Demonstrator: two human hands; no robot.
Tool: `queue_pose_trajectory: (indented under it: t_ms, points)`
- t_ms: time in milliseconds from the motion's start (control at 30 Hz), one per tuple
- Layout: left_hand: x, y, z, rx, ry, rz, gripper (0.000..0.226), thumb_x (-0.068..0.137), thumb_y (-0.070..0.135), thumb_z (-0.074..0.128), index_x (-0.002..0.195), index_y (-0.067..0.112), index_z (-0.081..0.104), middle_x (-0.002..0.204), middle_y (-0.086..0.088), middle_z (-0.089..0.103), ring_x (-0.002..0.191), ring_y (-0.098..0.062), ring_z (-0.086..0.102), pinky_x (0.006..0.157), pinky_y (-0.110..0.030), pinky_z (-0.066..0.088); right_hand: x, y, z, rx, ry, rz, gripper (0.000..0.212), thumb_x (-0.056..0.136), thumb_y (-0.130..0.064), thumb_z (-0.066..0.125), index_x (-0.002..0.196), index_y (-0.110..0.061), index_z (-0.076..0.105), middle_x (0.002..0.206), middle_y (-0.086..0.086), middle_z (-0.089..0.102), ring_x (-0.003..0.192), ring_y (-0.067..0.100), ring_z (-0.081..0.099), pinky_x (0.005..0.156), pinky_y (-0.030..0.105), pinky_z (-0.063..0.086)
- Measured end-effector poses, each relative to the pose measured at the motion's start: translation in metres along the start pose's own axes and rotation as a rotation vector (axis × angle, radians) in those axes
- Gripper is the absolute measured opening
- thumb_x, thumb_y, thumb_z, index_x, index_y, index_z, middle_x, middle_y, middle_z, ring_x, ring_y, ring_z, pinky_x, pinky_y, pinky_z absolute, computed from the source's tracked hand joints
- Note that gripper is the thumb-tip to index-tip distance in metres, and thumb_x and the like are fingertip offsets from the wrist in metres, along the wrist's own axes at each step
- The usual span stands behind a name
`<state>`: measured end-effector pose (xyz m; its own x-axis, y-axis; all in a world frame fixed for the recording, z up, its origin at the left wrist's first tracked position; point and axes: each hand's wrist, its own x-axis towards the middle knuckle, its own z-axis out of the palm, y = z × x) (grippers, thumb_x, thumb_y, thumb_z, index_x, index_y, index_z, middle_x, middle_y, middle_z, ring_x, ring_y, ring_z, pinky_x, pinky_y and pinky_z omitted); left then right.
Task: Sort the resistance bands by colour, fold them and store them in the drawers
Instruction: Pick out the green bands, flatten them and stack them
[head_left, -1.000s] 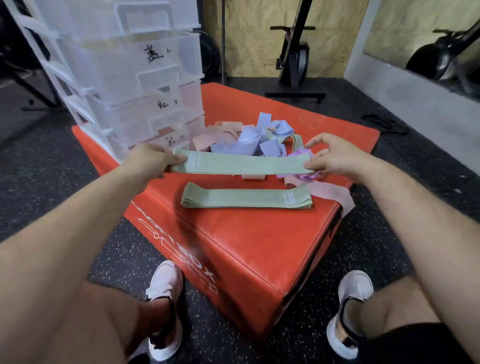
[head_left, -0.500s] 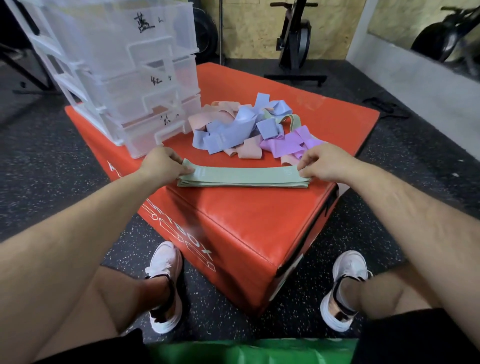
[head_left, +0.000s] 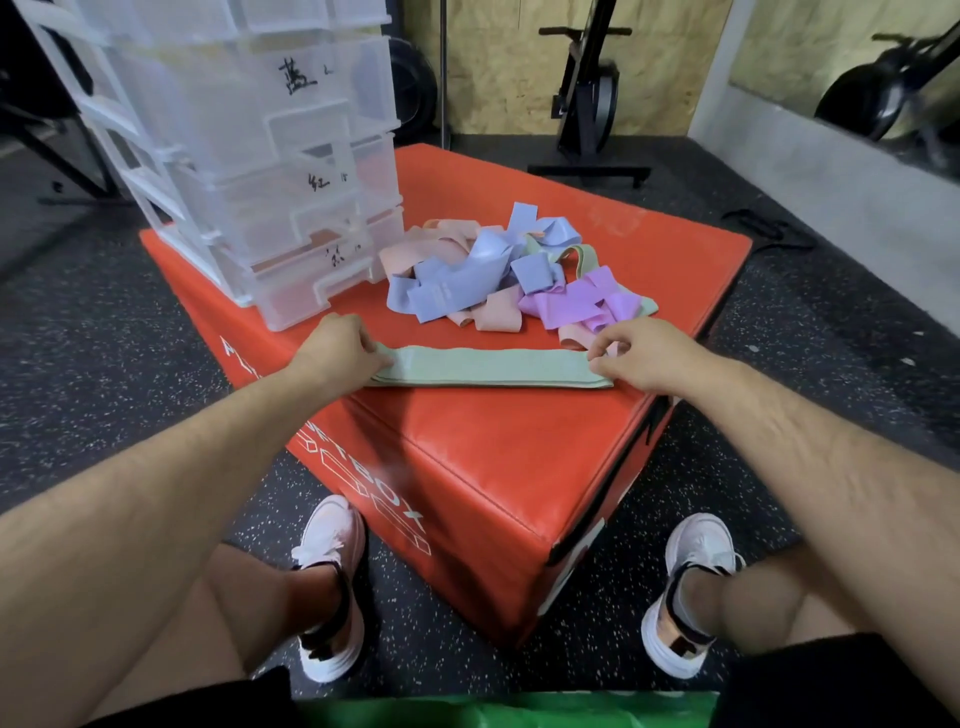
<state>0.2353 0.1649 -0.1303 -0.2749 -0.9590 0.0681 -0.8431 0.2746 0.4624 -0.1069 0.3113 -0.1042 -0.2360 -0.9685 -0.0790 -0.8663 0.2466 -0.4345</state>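
A flat stack of green resistance bands (head_left: 488, 368) lies across the red plyo box (head_left: 498, 467), near its front. My left hand (head_left: 340, 348) pinches the stack's left end with curled fingers. My right hand (head_left: 641, 351) pinches the right end. Behind the stack sits a loose pile of bands (head_left: 498, 275) in pink, blue, purple and green. A clear plastic drawer unit (head_left: 249, 156) with handwritten labels stands on the box's back left corner, its drawers shut.
The box sits on black speckled rubber flooring (head_left: 104, 338). My two feet in pale shoes (head_left: 332, 587) rest on either side of its front corner. Exercise machines (head_left: 587, 93) stand by the plywood wall behind. A green thing (head_left: 509, 712) shows at the bottom edge.
The green band I held up between both hands has come down onto the green stack on the box. Both hands stay at its ends.
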Motion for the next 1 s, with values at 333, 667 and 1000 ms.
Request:
queue_pose_trajectory:
  t_ms: [333,667,1000]
  points:
    - [0.026,0.1,0.024,0.146,0.245,0.284,0.021,0.089,0.036,0.063,0.099,0.018,0.066,0.104,-0.008,0.06,0.102,-0.032,0.056,0.081,-0.038,0.04,0.05,0.011,-0.016,0.005,0.167,-0.002,0.024,0.099,-0.026,0.047,0.095,-0.02,0.069,0.095,0.0,0.068,0.082,0.021,0.059,0.062,0.031,0.038]
    - [0.071,0.209,0.097,-0.033,-0.026,0.591,0.033,0.087,0.04,0.059,0.114,0.023,0.067,0.116,-0.001,0.061,0.111,-0.025,0.055,0.091,-0.041,0.045,0.088,0.067,-0.017,0.0,0.148,0.228,0.032,0.09,-0.008,0.054,0.115,-0.019,0.07,0.113,0.003,0.068,0.1,0.026,0.061,0.076,0.027,0.043]
    - [0.063,0.242,0.127,0.017,-0.13,0.553,0.025,0.094,0.042,0.052,0.107,0.027,0.067,0.109,0.003,0.063,0.108,-0.022,0.055,0.097,-0.043,0.04,0.096,0.087,-0.008,0.065,0.329,0.24,0.016,0.091,-0.01,0.058,0.083,-0.019,0.069,0.086,0.006,0.07,0.074,0.027,0.063,0.061,0.03,0.042]
